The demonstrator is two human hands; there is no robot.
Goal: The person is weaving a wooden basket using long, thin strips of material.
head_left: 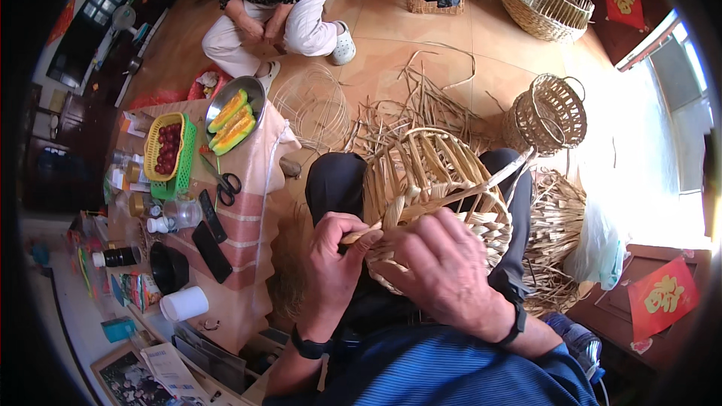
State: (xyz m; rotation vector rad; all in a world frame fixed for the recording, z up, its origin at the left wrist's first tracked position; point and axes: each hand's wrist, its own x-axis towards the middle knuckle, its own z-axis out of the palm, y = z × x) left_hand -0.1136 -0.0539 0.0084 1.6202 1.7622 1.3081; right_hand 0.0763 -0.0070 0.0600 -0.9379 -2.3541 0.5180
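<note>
A partly woven straw basket [429, 152] lies tilted across my lap, with open ribs on its far part and thick braided weave on its near right side. My left hand [336, 259] is at the basket's near left edge, thumb and forefinger pinched on a twisted straw strand [362, 234]. Close beside it, my right hand [450, 267] is closed against the near rim with its fingers curled. What its fingertips grip is hidden behind the hand. One long loose strand [500, 173] sticks out to the upper right over the rim.
Loose straw [432, 98] litters the floor ahead, near a finished handled basket [553, 116]. A straw bundle [555, 229] lies right of my knee. On the left, a cloth-covered table [248, 210] bears scissors [226, 186], a melon bowl [260, 109] and bottles. A person [263, 19] sits opposite.
</note>
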